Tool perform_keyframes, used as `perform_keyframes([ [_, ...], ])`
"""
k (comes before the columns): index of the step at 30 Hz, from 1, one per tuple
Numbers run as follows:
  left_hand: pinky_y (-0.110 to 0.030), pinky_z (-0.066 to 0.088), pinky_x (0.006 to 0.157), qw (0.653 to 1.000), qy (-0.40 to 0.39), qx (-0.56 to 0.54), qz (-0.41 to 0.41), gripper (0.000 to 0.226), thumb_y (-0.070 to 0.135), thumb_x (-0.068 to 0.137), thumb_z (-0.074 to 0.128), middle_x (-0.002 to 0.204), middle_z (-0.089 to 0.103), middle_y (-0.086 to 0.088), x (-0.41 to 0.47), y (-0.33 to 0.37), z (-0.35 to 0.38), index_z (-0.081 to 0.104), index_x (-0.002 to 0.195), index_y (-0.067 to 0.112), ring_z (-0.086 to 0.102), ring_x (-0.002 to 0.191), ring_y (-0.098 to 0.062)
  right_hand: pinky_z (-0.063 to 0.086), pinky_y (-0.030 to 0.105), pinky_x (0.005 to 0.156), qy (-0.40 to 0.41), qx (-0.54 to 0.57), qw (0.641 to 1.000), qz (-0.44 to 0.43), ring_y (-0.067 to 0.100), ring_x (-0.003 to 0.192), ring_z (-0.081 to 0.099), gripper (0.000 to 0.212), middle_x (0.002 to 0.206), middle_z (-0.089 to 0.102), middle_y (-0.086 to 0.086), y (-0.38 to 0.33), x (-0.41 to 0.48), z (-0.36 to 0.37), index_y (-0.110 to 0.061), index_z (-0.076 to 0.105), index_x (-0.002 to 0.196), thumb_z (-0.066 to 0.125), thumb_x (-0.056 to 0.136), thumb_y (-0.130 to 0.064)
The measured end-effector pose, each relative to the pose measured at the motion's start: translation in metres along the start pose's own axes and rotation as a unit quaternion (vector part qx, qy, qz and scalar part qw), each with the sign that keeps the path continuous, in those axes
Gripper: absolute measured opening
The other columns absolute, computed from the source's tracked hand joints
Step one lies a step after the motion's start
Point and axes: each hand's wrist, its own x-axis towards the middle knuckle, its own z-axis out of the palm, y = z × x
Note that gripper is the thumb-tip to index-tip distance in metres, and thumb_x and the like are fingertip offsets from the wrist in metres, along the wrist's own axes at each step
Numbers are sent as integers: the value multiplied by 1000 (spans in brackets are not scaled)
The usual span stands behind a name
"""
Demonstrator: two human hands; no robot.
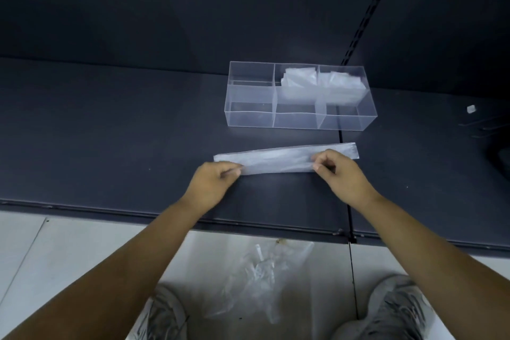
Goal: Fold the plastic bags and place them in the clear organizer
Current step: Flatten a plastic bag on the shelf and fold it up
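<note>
While your left hand [212,182] and right hand [339,174] pinch the folded bag [278,159], uneven pulling may let its slippery folds spring open.

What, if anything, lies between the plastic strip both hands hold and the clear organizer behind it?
Nothing visible. Only bare dark shelf separates the plastic strip, pinched by the left hand and right hand, from the clear organizer. Folded bags occupy two rear compartments.

Shop: dark slotted shelving [110,124]
</note>
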Motion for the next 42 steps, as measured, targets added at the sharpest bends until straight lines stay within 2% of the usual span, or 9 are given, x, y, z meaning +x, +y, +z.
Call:
perform_keyframes([
  [4, -12, 49, 81, 974, 9, -172, -147, 11, 20, 88, 68, 85, 71, 8, 18, -4, -17, 74, 80, 26, 63, 80, -3, 43, 19, 70, 71, 49, 993, 77, 10, 74, 62, 16, 78, 68, -2, 4, 19, 6, -15, 60, 77, 64, 91, -21],
  [9, -14, 53, 61, 948, 94, -217, -211, 12, 16, 88, 68, 64, 65, 6, 25, -11, -11, 73, 85, 6, 60, 57, 0, 51, 31, 72, 142, 51, 982, 117, 17, 70, 61, 16, 73, 67, -1, 2, 39, 22, -16, 60, 75, 65, 89, -20],
  [14, -19, 41, 59, 975, 145, -23, -168, 23, 23, 92, 61, 64, 61, 5, 16, -11, -7, 65, 71, 14, 56, 63, -11, 48, 29, 62, 174, -37, 977, 114, 16, 67, 60, 13, 69, 65, -5, -2, 54, 32, -19, 60, 80, 60, 91, -24],
  [23, -40, 40, 87, 959, 218, 123, -133, 19, 21, 93, 58, 97, 67, -7, 1, -2, 6, 61, 109, 10, 54, 99, -31, 42, 30, 61, 184, -137, 966, 120, 30, 78, 62, 38, 77, 68, 12, -2, 65, 38, -9, 58, 78, 46, 98, -39],
  [26, -46, 39, 90, 946, 255, 198, -14, 25, 9, 91, 58, 115, 59, -16, -5, 2, 9, 62, 115, 4, 53, 107, -38, 37, 30, 61, 199, -120, 963, 133, 35, 81, 61, 35, 81, 65, 14, -12, 58, 39, -7, 55, 82, 43, 99, -36],
  [30, -51, 29, 112, 932, 132, 319, 110, 50, 28, 97, 32, 143, 46, -17, -19, 0, 23, 51, 134, -1, 41, 135, -35, 45, 37, 71, 275, -141, 950, -38, 30, 81, 60, 14, 86, 64, 10, -48, 33, 59, -7, 61, 94, 53, 93, -18],
  [33, -52, 25, 115, 906, 28, 413, 85, 65, 41, 96, 19, 152, 31, -16, -36, -10, 30, 32, 145, 2, 25, 142, -32, 36, 35, 101, 141, -119, 964, -193, 26, 111, 53, 27, 117, 60, 11, -82, 14, 112, -9, 61, 115, 52, 92, -19],
  [36, -55, 15, 116, 871, -53, 480, 91, 68, 40, 92, 6, 155, 21, -21, -44, -25, 31, 19, 149, 5, 8, 144, -37, 5, 29, 120, -56, -137, 968, -204, 16, 145, 19, 50, 156, 29, 5, -95, 5, 160, -13, 30, 149, 31, 103, -32],
  [42, -48, 14, 118, 892, -33, 448, 49, 73, 53, 94, 6, 158, 12, -11, -42, -18, 31, 16, 150, 7, 9, 146, -27, -13, 32, 118, -88, -302, 936, -159, 7, 145, -16, 65, 161, -7, -4, -50, 21, 143, -19, -1, 153, 11, 99, -53],
])
